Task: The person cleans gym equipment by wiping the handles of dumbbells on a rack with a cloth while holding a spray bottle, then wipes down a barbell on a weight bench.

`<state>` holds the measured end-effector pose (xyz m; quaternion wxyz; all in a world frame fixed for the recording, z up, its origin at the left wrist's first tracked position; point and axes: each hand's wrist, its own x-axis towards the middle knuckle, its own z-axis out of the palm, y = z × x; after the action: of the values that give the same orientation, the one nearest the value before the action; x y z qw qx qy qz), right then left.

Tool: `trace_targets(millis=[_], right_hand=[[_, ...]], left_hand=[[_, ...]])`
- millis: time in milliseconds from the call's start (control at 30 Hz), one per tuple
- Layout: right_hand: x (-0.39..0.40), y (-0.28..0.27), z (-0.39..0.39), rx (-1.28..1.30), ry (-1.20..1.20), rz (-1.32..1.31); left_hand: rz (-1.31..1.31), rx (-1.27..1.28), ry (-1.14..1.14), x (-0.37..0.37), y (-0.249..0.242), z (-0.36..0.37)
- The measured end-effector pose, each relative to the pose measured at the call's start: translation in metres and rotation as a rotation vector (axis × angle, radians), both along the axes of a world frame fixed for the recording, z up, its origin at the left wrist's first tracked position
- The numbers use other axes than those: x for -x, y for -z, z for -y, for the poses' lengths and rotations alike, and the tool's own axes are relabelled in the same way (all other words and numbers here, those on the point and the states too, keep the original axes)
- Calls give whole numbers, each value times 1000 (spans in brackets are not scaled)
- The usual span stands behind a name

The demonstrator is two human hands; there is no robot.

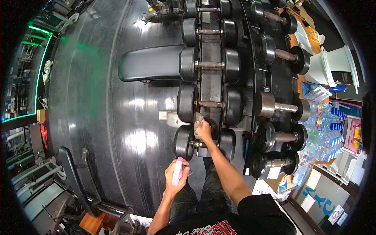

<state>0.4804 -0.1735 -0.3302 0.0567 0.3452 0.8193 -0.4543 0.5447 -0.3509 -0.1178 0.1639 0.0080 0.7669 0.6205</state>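
Note:
My left hand [170, 177] is wrapped round a spray bottle [178, 171] with a white and pink trigger head. Most of the bottle's body is hidden by the hand. A greyish cloth [198, 118] is bunched in my right hand [204, 131], pressed against the inner side of a black dumbbell [187, 103]. Just below that hand lies the nearest dumbbell [183, 141] on the rack, its metal handle partly covered by my forearm. Another black dumbbell [189, 64] sits farther up the same row.
A second rack row on the right holds more dumbbells, one with silver heads [265, 104]. Beyond it stand several water bottles [323, 137] and a white chair [327, 66]. A padded black bench [150, 64] adjoins the rack on the left, over dark rubber flooring [90, 129].

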Motion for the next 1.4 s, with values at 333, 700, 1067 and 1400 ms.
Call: trace_targets(millis=[333, 700, 1067, 1400], right_hand=[[49, -95, -35, 211, -100, -337], [170, -83, 19, -664, -876, -199], [66, -90, 4, -785, -994, -561], [158, -77, 2, -762, -566, -304]], left_hand=[[-29, -55, -58, -5, 2, 8], [-108, 40, -114, -5, -2, 18], [-18, -22, -184, -2, 0, 38], [-21, -86, -316, 3, -13, 47]])
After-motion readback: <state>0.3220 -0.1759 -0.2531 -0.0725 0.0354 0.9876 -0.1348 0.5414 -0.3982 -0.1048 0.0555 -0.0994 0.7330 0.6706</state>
